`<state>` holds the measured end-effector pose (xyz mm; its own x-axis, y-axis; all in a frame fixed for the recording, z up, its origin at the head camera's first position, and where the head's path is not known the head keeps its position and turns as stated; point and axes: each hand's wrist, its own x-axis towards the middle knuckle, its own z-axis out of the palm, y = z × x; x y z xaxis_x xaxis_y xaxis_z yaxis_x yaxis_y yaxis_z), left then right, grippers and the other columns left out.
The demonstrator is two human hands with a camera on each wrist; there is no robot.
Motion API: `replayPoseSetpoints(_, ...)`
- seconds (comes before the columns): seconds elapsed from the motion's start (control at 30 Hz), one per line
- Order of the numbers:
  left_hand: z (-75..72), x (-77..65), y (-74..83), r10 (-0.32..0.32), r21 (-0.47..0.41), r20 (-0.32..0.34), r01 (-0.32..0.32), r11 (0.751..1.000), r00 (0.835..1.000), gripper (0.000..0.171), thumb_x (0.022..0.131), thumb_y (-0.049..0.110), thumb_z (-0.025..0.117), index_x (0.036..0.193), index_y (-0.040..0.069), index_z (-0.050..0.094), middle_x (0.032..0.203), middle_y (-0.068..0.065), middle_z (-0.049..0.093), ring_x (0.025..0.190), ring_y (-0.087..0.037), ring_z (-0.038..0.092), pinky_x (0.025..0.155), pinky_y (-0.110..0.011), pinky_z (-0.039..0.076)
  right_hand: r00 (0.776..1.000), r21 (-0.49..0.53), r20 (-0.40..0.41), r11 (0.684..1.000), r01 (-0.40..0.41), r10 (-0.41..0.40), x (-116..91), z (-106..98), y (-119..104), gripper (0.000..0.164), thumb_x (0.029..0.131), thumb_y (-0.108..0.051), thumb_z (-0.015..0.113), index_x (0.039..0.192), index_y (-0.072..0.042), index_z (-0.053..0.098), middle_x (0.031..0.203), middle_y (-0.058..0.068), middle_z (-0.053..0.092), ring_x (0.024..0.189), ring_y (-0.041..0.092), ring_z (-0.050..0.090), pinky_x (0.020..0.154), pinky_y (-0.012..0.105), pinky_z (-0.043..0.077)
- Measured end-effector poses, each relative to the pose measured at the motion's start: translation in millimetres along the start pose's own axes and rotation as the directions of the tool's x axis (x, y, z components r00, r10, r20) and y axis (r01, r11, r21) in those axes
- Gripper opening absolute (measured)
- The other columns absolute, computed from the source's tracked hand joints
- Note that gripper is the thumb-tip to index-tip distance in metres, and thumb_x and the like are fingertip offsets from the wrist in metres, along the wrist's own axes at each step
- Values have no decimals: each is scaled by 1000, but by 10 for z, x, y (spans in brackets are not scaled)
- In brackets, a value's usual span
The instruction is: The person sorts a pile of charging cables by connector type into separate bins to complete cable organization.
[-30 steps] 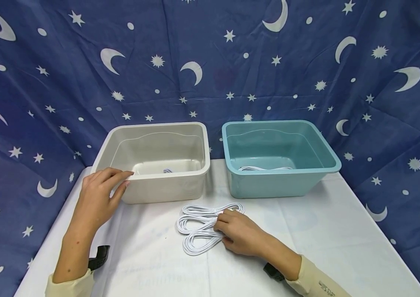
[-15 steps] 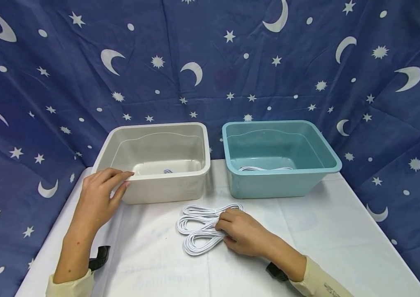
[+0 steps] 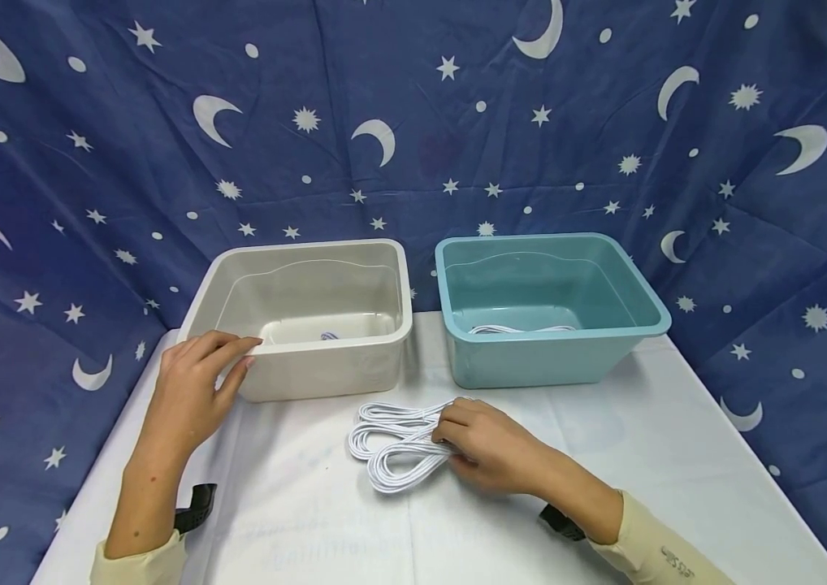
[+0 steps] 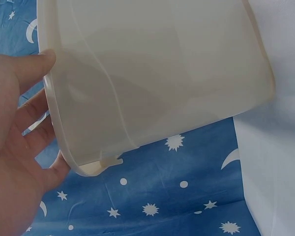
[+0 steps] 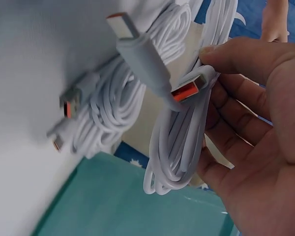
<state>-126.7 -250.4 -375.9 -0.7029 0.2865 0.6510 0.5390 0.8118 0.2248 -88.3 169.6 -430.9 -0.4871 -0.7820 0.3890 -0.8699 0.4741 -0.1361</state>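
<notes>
Between thumb and fingers, my right hand [image 3: 497, 447] holds a bundled white USB cable [image 5: 179, 172] at its plug end. An orange-lined USB-A plug [image 5: 187, 91] and a smaller grey-white plug [image 5: 142, 59] show on it in the right wrist view. More coiled white cables [image 3: 384, 418] lie beside it on the table, partly behind the hand. At the left, my left hand [image 3: 190, 390] grips the near rim of a beige bin [image 3: 318, 374], thumb outside and fingers over the edge.
A teal bin [image 3: 538, 364] stands right of the beige one, with white cable [image 3: 497, 330] inside. A small purplish coil [image 3: 329, 335] shows on the beige bin's floor. Behind both bins hangs a blue curtain [image 3: 413, 146] with moons and stars. White cloth [image 3: 296, 504] covers the table.
My right hand has closed on the nearest cable bundle and shifted it slightly right and up against the others. The left hand stays on the beige rim.
</notes>
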Motion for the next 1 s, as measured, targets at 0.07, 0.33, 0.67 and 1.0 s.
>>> replayPoseSetpoints(0.07,1,0,-2,0,-1,1,0,1000,1000,31,90,0,82,118,11,79,102,-7,71,97,-31,67,90,-57,40,1000,-8,0,1000,10,-10,6,-55,3,31,76,0,81,102,-13,71,100,-5,64,93,13,59,88,33,53)
replayPoseSetpoints(0.33,2,-6,-8,10,-2,-3,-10,1000,1000,31,89,-1,82,118,10,79,101,-7,71,95,-31,67,88,-57,40,1000,-5,6,1000,16,-16,33,-300,25,34,77,-1,84,105,-15,70,102,-7,63,89,11,54,80,30,50)
replayPoseSetpoints(0.67,-4,34,-26,32,-2,-13,-32,999,999,30,89,-1,82,118,8,79,101,-9,70,94,-32,66,86,-57,41,1000,-36,1,999,29,-29,81,-766,99,35,80,3,83,110,-10,70,105,-2,64,93,16,57,86,35,52)
replayPoseSetpoints(1.0,3,18,-26,36,-1,-15,-36,999,999,32,88,-2,83,118,9,79,100,-8,71,93,-31,67,85,-56,40,1000,-66,-11,998,-1,0,124,-1462,335,39,82,11,79,114,-9,71,109,-2,65,96,13,59,81,34,54)
